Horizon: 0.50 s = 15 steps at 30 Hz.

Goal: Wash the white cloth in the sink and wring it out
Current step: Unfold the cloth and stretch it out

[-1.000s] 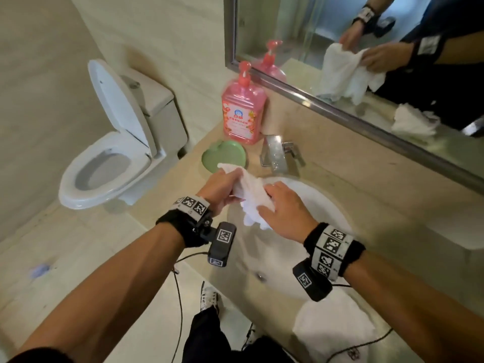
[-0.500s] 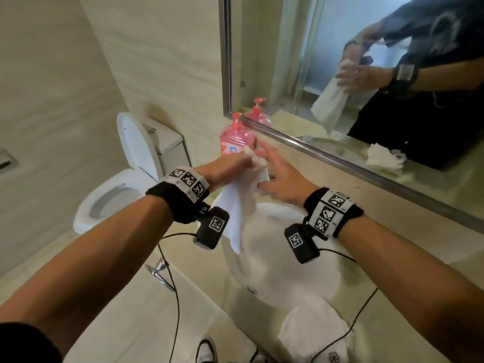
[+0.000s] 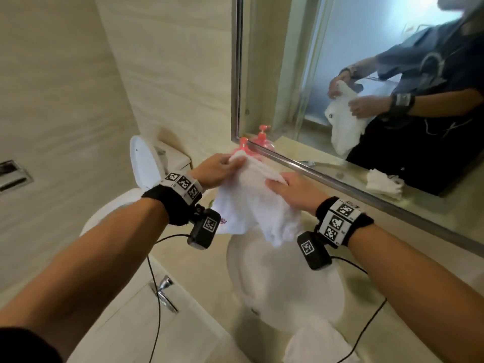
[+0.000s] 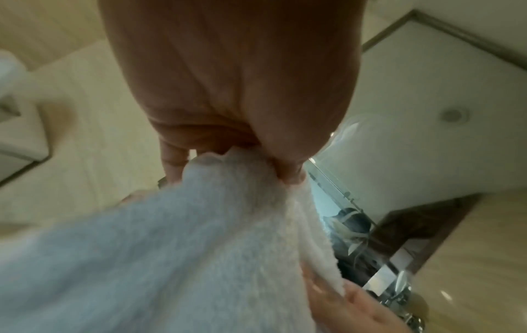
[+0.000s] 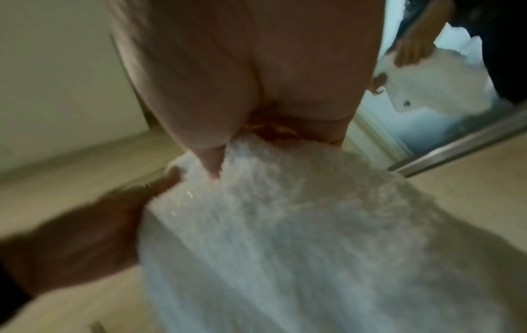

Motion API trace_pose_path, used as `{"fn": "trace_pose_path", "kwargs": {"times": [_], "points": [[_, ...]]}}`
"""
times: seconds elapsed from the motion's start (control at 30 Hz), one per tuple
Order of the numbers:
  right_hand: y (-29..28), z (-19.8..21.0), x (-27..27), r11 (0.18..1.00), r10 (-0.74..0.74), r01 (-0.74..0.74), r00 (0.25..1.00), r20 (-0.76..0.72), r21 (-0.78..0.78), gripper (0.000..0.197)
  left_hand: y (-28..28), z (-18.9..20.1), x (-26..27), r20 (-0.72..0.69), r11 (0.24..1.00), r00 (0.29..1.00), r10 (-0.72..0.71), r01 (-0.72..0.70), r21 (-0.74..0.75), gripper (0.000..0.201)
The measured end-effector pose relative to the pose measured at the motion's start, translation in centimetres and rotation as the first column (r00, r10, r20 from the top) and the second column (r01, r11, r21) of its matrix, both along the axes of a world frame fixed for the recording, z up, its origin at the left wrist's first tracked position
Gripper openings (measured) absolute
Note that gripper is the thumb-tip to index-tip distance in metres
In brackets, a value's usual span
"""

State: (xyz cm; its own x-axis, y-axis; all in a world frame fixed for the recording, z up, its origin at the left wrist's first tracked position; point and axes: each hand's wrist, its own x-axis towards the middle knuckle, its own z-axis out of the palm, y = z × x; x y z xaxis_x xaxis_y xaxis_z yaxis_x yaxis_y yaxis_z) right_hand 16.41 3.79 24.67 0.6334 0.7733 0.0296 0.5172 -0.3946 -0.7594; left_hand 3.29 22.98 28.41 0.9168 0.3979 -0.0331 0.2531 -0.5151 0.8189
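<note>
The white cloth [image 3: 251, 203] hangs spread between both hands, lifted above the far rim of the round white sink [image 3: 285, 292]. My left hand [image 3: 222, 167] pinches its upper left corner; in the left wrist view the thumb and fingers of that left hand [image 4: 256, 157] clamp the cloth [image 4: 185, 247]. My right hand [image 3: 285, 191] grips the top edge farther right; in the right wrist view the cloth [image 5: 299, 236] runs down from the right hand [image 5: 256, 139], fingers curled into it. The lower part of the cloth dangles over the basin.
A pink soap bottle [image 3: 245, 146] stands behind the cloth by the mirror [image 3: 366, 87]. A second white cloth [image 3: 317, 344] lies on the counter at the near sink rim. A toilet [image 3: 146, 174] with raised lid is at the left, a cabinet handle [image 3: 163, 292] below.
Both hands have lifted the cloth from the basin to above the sink's far rim and pulled it open between them. My head has tilted up toward the mirror.
</note>
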Motion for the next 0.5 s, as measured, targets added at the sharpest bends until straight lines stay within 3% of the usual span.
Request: {"fn": "trace_pose_path", "kwargs": {"times": [0.07,0.13,0.2,0.23,0.3,0.4,0.5], "points": [[0.4,-0.3,-0.2,0.989,-0.143,0.144,0.989,-0.034,0.041,0.039,-0.7,-1.0,0.5,-0.004,0.995,0.996,0.088,-0.088,-0.057,0.058],[1.5,-0.7,-1.0,0.945,-0.270,0.287,0.955,-0.124,0.154,0.035,-1.8,-1.7,1.2,-0.004,0.964,0.985,0.175,-0.172,-0.204,0.063],[3.1,-1.2,-3.1,0.929,-0.266,0.294,0.953,-0.147,0.225,0.040,-3.0,-2.2,2.1,0.017,0.871,0.974,0.225,-0.194,-0.451,0.056],[3.9,-1.4,-4.2,0.934,-0.237,0.263,0.962,-0.133,0.243,0.050,-3.6,-2.3,2.5,0.022,0.840,0.971,0.240,-0.196,-0.507,0.050],[5.2,-1.4,-5.0,0.925,-0.257,0.268,0.963,-0.076,0.270,0.058,-4.7,-2.2,3.1,0.025,0.868,0.976,0.218,-0.182,-0.462,0.040],[5.9,-1.2,-3.8,0.899,-0.336,0.339,0.940,-0.059,0.276,0.051,-5.3,-2.2,2.9,0.053,0.892,0.990,0.134,-0.097,-0.441,0.038],[6.3,-2.0,-4.0,0.913,-0.306,0.311,0.950,-0.061,0.263,0.057,-4.4,-2.4,2.7,0.081,0.890,0.980,0.180,-0.128,-0.437,0.034]]}}
